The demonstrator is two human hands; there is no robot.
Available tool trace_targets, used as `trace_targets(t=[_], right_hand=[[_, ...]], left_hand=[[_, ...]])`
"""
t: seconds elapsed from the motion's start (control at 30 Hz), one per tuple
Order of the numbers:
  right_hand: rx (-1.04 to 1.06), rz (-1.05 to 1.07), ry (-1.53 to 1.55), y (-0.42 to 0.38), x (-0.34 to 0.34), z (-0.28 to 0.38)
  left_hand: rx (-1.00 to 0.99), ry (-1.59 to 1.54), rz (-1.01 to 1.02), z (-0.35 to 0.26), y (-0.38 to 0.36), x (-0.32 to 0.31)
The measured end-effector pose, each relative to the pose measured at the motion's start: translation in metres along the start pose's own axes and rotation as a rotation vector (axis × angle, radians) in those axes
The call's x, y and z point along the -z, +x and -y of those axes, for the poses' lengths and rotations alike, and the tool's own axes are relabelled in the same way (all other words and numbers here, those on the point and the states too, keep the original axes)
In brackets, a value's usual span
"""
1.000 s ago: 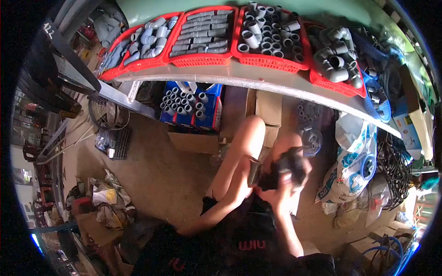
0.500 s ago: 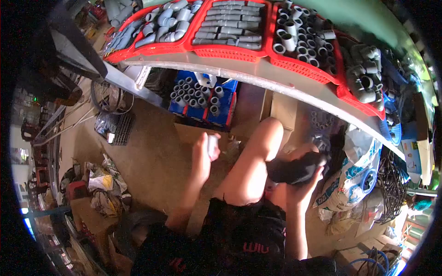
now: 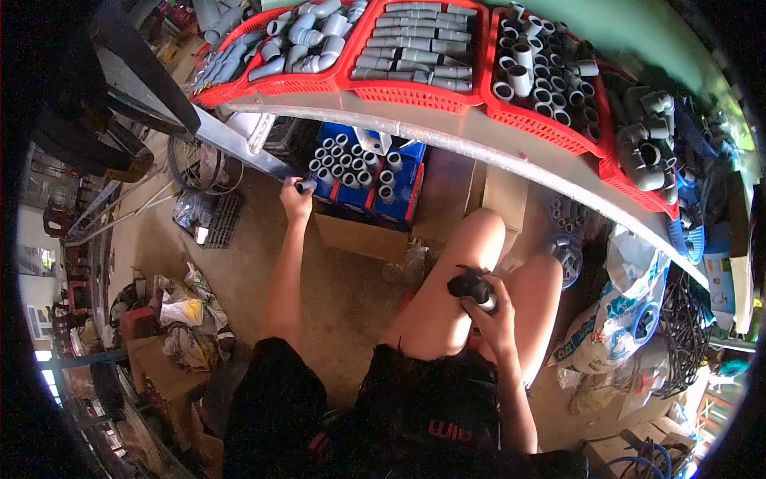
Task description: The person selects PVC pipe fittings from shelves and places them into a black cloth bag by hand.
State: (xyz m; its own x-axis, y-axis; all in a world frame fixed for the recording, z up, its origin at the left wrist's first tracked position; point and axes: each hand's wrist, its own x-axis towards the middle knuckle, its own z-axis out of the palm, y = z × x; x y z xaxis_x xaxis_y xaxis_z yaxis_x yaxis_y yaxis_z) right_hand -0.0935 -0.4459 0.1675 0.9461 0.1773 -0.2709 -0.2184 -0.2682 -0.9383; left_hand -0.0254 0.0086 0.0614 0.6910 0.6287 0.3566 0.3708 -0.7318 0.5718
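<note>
My left hand [image 3: 296,204] reaches forward, its fingers closed round a short grey pipe fitting [image 3: 306,186]. It is beside the left edge of a blue crate [image 3: 384,209], where several grey pipe fittings [image 3: 351,179] stand on end. Over my thighs, my right hand [image 3: 496,319] is closed on a black cloth [image 3: 469,284]. A pale, ring-like end of a pipe fitting [image 3: 487,303] shows between the cloth and the fingers; the rest of it is hidden.
Red baskets [image 3: 415,97] of grey fittings line the metal-edged shelf [image 3: 455,142] above. Below the crate is a cardboard box [image 3: 363,238]. Crumpled wrappings [image 3: 191,319] lie at left; a white-and-blue sack [image 3: 598,331] stands at right.
My left hand has moved forward and left with the fitting, up to the crate. My right hand has come inward with the cloth, which is now bunched smaller. The view has shifted slightly.
</note>
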Motion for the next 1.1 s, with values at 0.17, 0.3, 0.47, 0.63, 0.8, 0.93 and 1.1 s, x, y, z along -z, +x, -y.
trace_targets(t=[0.17,0.3,0.47,0.63,0.8,0.93,1.1], right_hand=[[-0.219,-0.096,0.552,-0.011,0.011,-0.006],[-0.242,-0.287,0.826,-0.026,0.057,-0.048],[0.247,-0.538,0.715,-0.031,0.165,0.02],[0.734,-0.916,0.444,0.014,0.312,0.082],[0.53,-1.213,-0.608,0.106,0.402,0.096],[0.33,-0.974,-0.938,0.163,0.445,0.047],[0.309,-1.055,-1.007,0.169,0.424,0.054]], left_hand=[[-0.11,-0.406,-0.104,0.036,0.004,-0.039],[0.352,-1.297,0.1,0.073,0.01,-0.058],[0.171,-0.231,-0.134,0.025,-0.036,-0.02],[0.131,-0.459,0.073,-0.01,-0.106,0.009],[0.215,-0.509,0.215,-0.071,-0.161,0.048],[0.186,-0.616,0.238,-0.068,-0.187,0.059],[0.177,-0.536,0.2,-0.055,-0.195,0.08]])
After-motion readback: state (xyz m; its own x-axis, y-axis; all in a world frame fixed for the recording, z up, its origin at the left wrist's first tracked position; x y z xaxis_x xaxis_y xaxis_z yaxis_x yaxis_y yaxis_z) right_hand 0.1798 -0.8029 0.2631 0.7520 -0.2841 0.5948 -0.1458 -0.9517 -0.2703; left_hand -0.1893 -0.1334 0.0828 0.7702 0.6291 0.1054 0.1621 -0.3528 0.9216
